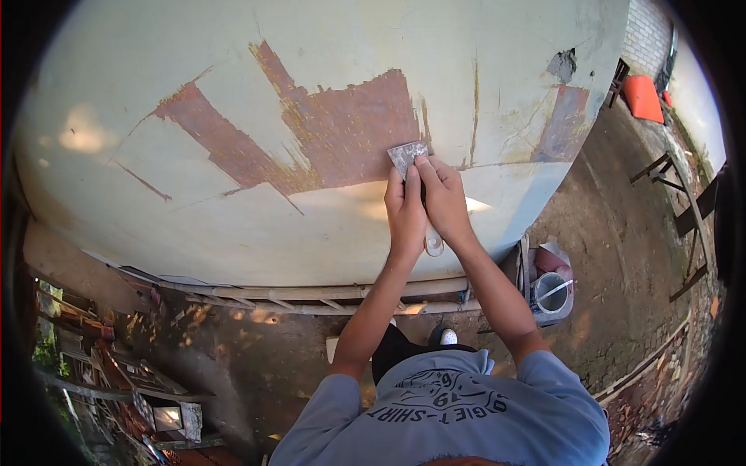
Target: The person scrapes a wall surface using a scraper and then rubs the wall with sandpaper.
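Note:
Both of my hands grip one paint scraper [407, 155], whose flat metal blade rests against the pale painted wall [357, 233]. My left hand [406, 211] wraps the handle from the left, its fingers closed. On the other side, my right hand [445, 203] is closed round the same handle, with a finger up against the blade. The light handle end with a hole sticks out below my hands. Just left of the blade is a large reddish-brown bare patch [357, 124] where the pale coat is gone, with ragged, yellowish edges.
A bamboo ladder-like frame [311, 293] runs along the wall's foot. To the right, a bucket [550, 291] with a stick across it stands on the dirt ground. An orange object [643, 99] lies farther back. Wooden debris [148, 388] is heaped at lower left.

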A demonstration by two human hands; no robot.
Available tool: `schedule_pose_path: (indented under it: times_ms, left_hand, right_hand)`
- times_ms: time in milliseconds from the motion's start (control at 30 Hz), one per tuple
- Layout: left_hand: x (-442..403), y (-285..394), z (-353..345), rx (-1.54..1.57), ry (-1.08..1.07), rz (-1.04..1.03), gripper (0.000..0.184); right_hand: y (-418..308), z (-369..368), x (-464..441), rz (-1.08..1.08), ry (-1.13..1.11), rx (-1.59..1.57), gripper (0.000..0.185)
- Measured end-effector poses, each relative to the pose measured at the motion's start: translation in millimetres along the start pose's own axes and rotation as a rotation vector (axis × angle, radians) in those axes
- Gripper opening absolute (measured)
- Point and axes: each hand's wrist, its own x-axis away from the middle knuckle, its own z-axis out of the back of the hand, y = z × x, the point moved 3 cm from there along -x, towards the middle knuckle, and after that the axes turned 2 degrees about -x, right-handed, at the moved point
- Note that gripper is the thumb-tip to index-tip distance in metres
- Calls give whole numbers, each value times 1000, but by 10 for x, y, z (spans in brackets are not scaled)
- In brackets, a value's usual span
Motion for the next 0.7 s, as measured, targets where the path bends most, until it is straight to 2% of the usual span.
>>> schedule_pose_path:
  times_ms: [133,367,467,600,700]
  left_hand:
    - [-44,-34,49,-82,7,-30,22]
    - [-95,98,32,-54,0,-39,22]
    - [-117,122,47,-57,-17,-11,22]
    - [-89,126,40,-24,22,-23,22]
    - [-132,160,73,-51,-23,-26,21]
  right_hand:
    - [2,-45,4,18,36,-22,31]
    - [-147,-128,12,-15,99,-28,33]
    - [-144,-169,-25,65,146,-43,33]
    - [-32,-116,14,-44,113,42,32]
    - [-126,-183,-20,-11,144,-77,33]
